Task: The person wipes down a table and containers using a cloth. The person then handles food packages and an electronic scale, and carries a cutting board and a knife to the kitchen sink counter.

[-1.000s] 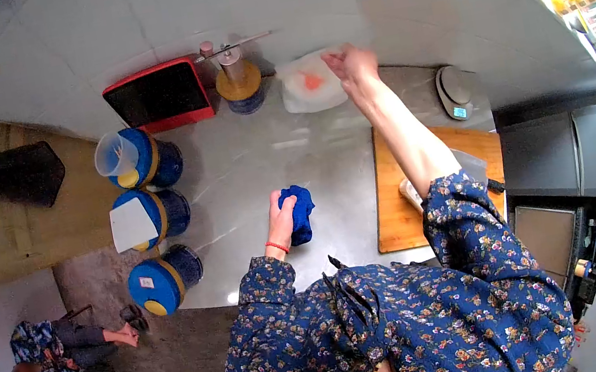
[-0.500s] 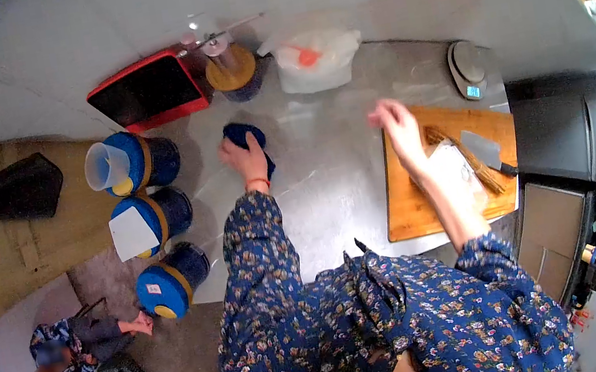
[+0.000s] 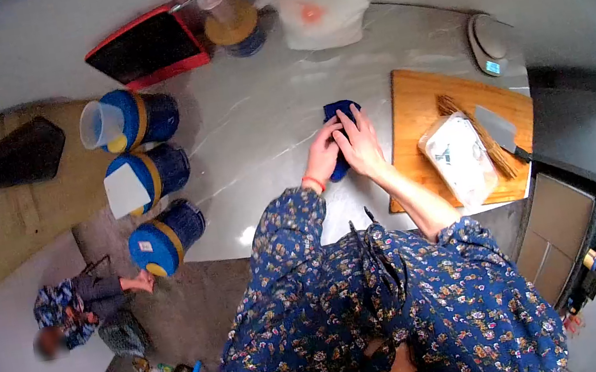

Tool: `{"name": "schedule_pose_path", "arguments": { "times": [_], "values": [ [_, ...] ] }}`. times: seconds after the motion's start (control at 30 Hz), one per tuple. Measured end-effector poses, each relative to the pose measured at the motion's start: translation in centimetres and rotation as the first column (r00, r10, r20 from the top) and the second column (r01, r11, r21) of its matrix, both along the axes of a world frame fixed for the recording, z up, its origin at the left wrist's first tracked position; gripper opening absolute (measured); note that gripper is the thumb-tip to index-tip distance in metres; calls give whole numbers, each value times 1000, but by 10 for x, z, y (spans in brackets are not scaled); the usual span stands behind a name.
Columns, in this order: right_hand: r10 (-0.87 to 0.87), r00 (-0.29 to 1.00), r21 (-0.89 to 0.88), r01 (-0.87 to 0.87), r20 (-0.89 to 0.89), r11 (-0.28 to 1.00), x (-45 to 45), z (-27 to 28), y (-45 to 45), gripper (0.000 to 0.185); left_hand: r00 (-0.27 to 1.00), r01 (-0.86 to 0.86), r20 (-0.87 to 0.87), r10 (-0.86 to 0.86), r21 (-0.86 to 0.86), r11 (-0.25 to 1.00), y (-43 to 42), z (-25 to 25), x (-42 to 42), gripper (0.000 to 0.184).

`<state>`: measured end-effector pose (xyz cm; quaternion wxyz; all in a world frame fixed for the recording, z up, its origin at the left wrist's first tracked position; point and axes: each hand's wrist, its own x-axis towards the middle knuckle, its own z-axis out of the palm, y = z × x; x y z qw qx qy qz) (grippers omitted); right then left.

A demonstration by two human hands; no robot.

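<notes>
A dark blue cloth (image 3: 339, 109) lies bunched on the grey marbled tabletop (image 3: 252, 146), left of the cutting board. My left hand (image 3: 324, 152), with a red band at the wrist, curls over the cloth and grips it. Close against it, my right hand (image 3: 362, 145) rests on the cloth with its fingers stretched out, touching the left fingertips. Both hands cover the cloth's middle; its far edge and a near strip show.
On the wooden cutting board (image 3: 410, 100) lie a lidded plastic box (image 3: 459, 159), a bundle of brown stalks (image 3: 492, 142) and a cleaver (image 3: 496, 123). A scale (image 3: 489, 47), a white bag (image 3: 329, 19), a red-framed screen (image 3: 147, 49) and blue-lidded canisters (image 3: 143, 176) stand around. Another person (image 3: 78, 309) sits lower left.
My left hand and the cloth have moved right across the tabletop. My right hand has come down from above the board onto the cloth. The view has shifted slightly.
</notes>
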<state>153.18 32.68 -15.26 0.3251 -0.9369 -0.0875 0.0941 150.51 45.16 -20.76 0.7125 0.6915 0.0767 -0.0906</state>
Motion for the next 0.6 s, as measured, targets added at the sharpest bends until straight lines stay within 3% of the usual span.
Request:
{"name": "schedule_pose_path", "arguments": {
  "times": [0.03,0.07,0.13,0.23,0.3,0.33,0.43,0.47,0.57,0.6],
  "values": [
    [55,998,-71,-53,29,996,0,-3,5,54,994,-106,-37,104,-70,992,12,14,-15,40],
    [89,994,-138,-81,56,987,7,-5,4,54,991,-135,6,136,156,978,26,29,-27,40],
    [122,984,-213,-92,131,973,27,-11,2,54,981,-180,-32,190,199,963,57,46,-71,39],
    [18,943,-302,89,334,949,74,-40,-7,50,937,-277,-162,309,191,942,96,70,-146,39],
    [-130,909,-279,254,396,926,113,-47,-14,46,930,-267,-150,335,351,897,110,64,-192,39],
    [-203,884,-257,331,422,908,127,-53,-13,44,904,-332,-171,392,297,895,108,77,-205,39],
    [-197,914,-344,324,355,881,146,-83,13,36,892,-327,-216,396,297,897,102,74,-236,38],
    [-123,860,-386,344,495,856,155,-102,26,30,894,-313,-236,380,279,908,97,73,-231,37],
    [-193,931,-417,316,311,852,148,-41,47,27,908,-267,-251,335,268,925,80,90,-216,36],
    [-118,880,-398,324,460,858,152,-58,34,27,918,-257,-227,325,282,924,74,94,-204,36]
  ]
}}
